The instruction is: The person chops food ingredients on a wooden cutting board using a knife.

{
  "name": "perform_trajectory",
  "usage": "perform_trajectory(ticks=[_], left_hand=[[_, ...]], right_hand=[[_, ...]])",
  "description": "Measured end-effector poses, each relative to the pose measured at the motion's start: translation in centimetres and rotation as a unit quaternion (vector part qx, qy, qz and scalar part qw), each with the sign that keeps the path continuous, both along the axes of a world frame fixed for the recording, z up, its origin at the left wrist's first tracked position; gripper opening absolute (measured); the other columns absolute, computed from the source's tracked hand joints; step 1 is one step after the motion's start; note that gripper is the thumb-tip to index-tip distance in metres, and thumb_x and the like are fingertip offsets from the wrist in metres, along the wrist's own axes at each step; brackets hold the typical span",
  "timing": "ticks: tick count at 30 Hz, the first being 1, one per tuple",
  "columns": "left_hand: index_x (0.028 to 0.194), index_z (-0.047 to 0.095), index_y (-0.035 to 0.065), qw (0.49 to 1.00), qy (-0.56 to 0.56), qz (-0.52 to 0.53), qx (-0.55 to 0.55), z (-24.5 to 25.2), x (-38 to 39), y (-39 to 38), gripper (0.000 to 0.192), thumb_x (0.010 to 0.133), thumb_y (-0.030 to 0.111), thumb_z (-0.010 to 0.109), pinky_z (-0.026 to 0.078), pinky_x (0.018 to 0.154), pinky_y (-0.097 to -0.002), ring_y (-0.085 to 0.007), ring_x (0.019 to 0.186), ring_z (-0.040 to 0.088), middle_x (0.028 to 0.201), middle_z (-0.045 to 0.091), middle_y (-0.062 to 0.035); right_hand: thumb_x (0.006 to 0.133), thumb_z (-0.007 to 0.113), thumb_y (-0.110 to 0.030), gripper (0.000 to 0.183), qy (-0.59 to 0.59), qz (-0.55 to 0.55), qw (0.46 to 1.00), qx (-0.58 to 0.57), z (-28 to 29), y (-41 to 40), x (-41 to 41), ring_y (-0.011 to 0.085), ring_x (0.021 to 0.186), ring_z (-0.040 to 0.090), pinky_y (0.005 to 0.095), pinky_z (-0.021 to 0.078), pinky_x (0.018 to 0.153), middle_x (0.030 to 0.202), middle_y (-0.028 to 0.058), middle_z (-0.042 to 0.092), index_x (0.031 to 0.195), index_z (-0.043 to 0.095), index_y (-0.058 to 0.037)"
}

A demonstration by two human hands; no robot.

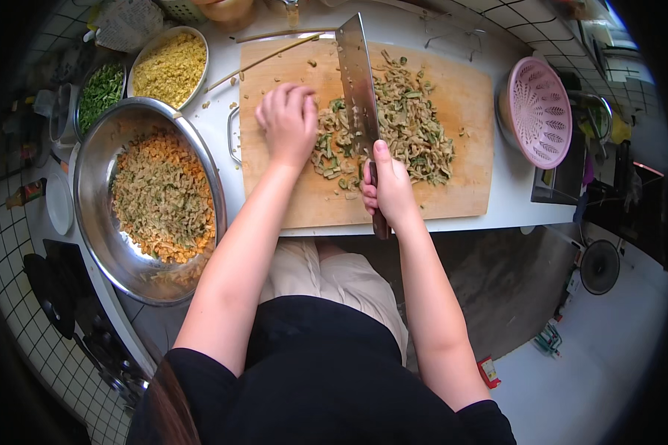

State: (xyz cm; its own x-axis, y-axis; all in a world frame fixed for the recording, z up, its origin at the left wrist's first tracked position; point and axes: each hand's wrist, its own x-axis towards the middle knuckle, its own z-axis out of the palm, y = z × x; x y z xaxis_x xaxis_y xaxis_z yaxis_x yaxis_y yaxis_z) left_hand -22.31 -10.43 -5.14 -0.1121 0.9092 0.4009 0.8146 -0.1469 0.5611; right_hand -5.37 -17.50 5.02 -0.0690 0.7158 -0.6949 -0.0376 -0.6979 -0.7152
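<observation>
My right hand (389,183) grips the dark wooden handle of a broad kitchen cleaver (359,83). The blade stands over a wooden cutting board (470,192), among chopped vegetables (417,133) in pale brown and green that spread mostly to its right. My left hand (286,125) is over the board's left part, just left of a smaller patch of these pieces. Its fingers are bent and their underside is hidden, so I cannot see whether anything is in them. Bits cling to the blade.
On the left stands a large steel bowl (214,167) with orange and brownish-green chopped food. Behind it are a bowl of yellow crumbled food (170,67) and a bowl of chopped greens (101,92). Chopsticks (267,60) lie at the board's back edge. A pink colander (540,114) stands right.
</observation>
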Motion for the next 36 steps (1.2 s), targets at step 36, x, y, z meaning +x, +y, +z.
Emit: perform_trajectory(ticks=[36], left_hand=[[0.108, 0.063, 0.0096, 0.998, -0.018, -0.048, 0.021, 1.5, 0.0, -6.1, 0.027, 0.085, 0.023, 0.066, 0.036, 0.098, -0.0433, -0.0299, 0.111, 0.050, 0.107, 0.056, -0.0100]], right_hand=[[0.097, 0.034, -0.065, 0.064, 0.045, -0.012, 0.999, 0.027, -0.6, -1.3, 1.5, 0.0084, 0.036, 0.032, 0.0252, 0.0306, 0.034, 0.047, -0.0027, 0.033, 0.069, 0.043, -0.0090]])
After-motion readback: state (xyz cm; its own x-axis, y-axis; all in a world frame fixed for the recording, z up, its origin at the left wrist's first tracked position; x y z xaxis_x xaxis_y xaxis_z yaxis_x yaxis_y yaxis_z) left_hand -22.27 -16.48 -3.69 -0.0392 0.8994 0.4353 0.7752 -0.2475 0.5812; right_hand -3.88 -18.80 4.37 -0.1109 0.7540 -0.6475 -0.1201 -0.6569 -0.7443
